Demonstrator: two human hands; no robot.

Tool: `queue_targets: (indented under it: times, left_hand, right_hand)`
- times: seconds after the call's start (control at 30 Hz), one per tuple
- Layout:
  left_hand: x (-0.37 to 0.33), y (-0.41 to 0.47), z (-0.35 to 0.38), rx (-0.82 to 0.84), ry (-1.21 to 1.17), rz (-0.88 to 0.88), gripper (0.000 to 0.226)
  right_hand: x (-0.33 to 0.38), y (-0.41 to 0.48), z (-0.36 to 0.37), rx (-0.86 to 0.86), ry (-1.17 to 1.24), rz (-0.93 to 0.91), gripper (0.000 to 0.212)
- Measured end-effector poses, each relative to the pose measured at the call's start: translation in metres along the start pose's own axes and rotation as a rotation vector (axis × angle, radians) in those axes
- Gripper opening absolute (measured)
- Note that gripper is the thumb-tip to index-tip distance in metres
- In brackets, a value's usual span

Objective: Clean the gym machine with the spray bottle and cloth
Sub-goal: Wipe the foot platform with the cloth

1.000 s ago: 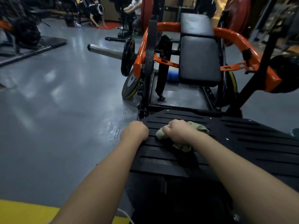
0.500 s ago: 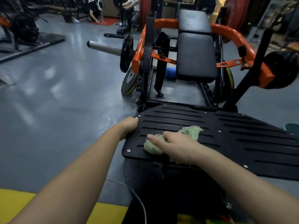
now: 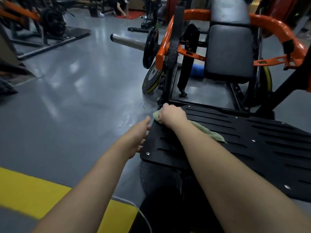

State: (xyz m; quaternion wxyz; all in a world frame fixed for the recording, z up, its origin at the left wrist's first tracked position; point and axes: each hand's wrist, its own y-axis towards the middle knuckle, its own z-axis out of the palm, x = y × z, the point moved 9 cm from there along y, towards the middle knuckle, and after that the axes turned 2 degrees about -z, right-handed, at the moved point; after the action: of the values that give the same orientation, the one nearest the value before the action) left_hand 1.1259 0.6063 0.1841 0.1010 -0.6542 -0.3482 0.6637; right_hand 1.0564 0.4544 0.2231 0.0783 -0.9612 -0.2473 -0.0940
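Closest to the person, on the near left of the plate, a yellow stripe painted on the grey floor (image 3: pixel 25 190) marks the ground, and a thin white cord (image 3: pixel 143 214) hangs just near of the plate.

The wide black metal plate with long slots (image 3: pixel 244 140) is the part of the gym machine being cleaned. The left hand (image 3: pixel 139 132) is at the plate's left edge with its fingers bent onto that edge. It seems to hold on there so the plate does not rock while the other hand rubs.

The right hand (image 3: pixel 171 115) is at the plate's far left corner. It is closed in a fist around a soft pale green cloth (image 3: pixel 213 133) and pushes it down on the plate. The loose end of the cloth trails back along the plate under the arm. Bunching the cloth up likely lets the hand press harder on the dirt. Most of the plate on the right side looks like it is yet to be wiped.

No spray bottle can be seen.

Past the plate stands the black padded seat (image 3: pixel 230 52) inside a curved orange metal frame (image 3: pixel 276 29). Far left of the plate, a shiny steel bar (image 3: pixel 127 42) sticks out, ready for weights.
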Motion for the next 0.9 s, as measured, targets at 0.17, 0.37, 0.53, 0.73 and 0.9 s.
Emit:
queue_targets:
  times: [0.17,0.37,0.53,0.73,0.9]
  left_hand:
    - [-0.008,-0.008,0.021,-0.076,0.288,0.075,0.068]
    - [-0.005,0.0,0.013,-0.168,0.24,0.083,0.137]
    - [-0.015,-0.028,0.001,-0.302,0.098,0.209,0.102]
    - [-0.015,-0.047,-0.009,-0.362,-0.143,0.223,0.121]
    - [-0.026,-0.054,0.003,-0.303,-0.114,0.216,0.087]
  right_hand:
    - [-0.006,0.04,0.005,-0.033,0.025,0.065,0.031]
    - [-0.007,0.046,0.008,-0.012,-0.021,0.022,0.033]
    - [0.007,0.023,0.003,0.159,-0.055,-0.07,0.031]
    - [0.03,-0.076,-0.013,0.163,-0.04,-0.209,0.038]
    - [0.03,-0.148,-0.028,0.122,-0.044,-0.333,0.026]
